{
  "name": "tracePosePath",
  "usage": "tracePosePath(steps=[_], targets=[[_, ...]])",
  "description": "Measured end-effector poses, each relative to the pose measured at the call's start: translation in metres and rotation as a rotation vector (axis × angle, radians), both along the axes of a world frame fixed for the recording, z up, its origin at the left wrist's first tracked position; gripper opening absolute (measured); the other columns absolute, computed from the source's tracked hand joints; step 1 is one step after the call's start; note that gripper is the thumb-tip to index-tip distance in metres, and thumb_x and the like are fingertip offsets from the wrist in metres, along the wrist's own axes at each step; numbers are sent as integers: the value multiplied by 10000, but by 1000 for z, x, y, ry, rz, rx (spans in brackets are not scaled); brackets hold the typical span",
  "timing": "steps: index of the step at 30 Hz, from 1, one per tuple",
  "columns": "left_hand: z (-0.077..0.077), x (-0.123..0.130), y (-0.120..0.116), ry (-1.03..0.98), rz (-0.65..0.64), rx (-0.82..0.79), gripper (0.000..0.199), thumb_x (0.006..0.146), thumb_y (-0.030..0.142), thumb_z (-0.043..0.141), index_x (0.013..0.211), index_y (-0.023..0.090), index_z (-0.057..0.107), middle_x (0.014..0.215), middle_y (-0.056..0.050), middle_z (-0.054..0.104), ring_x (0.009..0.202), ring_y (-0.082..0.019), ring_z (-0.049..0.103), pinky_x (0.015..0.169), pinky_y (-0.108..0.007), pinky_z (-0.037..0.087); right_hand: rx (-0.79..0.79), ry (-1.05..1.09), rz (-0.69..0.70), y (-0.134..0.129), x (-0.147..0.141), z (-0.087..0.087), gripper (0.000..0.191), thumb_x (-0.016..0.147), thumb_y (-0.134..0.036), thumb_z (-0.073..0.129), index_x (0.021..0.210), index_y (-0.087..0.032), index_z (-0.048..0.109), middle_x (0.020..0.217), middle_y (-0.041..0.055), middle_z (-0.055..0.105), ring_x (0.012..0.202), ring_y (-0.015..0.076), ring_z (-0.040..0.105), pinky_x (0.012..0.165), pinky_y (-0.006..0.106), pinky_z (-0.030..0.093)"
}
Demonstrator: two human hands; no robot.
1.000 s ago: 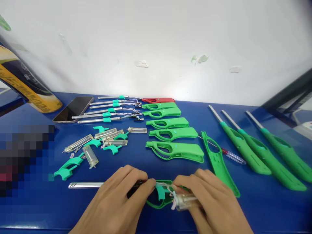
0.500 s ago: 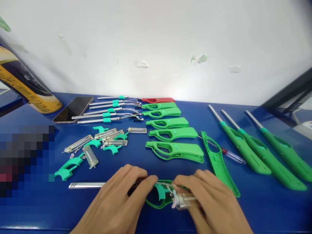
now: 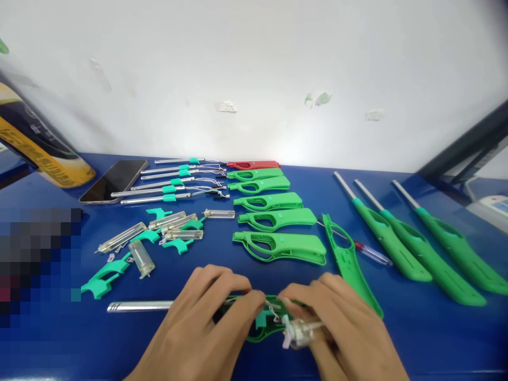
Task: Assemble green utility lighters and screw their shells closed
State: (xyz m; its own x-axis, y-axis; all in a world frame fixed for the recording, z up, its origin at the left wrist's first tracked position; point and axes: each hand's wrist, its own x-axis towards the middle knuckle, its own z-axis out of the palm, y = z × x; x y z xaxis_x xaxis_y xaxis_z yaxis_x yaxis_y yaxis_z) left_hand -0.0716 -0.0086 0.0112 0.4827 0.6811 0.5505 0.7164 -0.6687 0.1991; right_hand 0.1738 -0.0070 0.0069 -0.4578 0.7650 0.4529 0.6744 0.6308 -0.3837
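Between left grip [image 3: 214, 323] and right grip [image 3: 337, 320], partly hidden green casing [image 3: 266, 337]

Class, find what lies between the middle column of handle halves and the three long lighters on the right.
The head view shows a slanted green handle half and a screwdriver lying there.

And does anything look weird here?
Yes: the red shell at the back of the row looks odd, because the shells in front are green. The wall also has ragged patches.

Clear tank [image 3: 304, 334] partly out of sight behind right hand [image 3: 341, 320]
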Motion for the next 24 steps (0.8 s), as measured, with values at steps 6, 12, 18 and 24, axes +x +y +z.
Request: tracePosePath(steps=[6, 12, 18, 24], targets=[[-1, -2, -1, -9, -32, 19, 260, 1088, 228, 613, 1317, 255, 733, 1094, -69, 773, 1021, -211, 716, 945, -350, 635, 181, -36, -188, -4, 0, 1, 341, 1108, -551, 566, 1253, -257, 659, 1075, 71, 822, 1014, 299, 777, 777, 400, 607], [-1, 2, 1, -156, -56, -28, 283, 1045, 4, 558, 1178, 187, 730, 1006, -43, 724, 905, -158, 632, 854, -278, 578, 128, -30, -133, -2, -1, 7, 219, 1164, -350, 466, 1100, -269, 659, 906, 15, 753, 781, 201, 710, 703, 340, 558], [-3, 0, -2, -109, -76, -102, 283, 1050, 12, 585, 1234, 199, 692, 1059, -41, 706, 959, -169, 606, 928, -312, 559, 127, -6, -112, -1, -2, 8, 179, 1155, -358, 508, 1081, -266, 642, 864, -1, 692, 766, 183, 664, 693, 330, 531], [-4, -2, -2, -92, -85, -86, 282, 1060, 20, 578, 1246, 197, 693, 1061, -43, 712, 961, -168, 608, 908, -308, 569, 122, -1, -109, 0, -3, 7, 196, 1161, -357, 500, 1085, -274, 660, 916, 13, 737, 832, 201, 703, 692, 341, 527]])
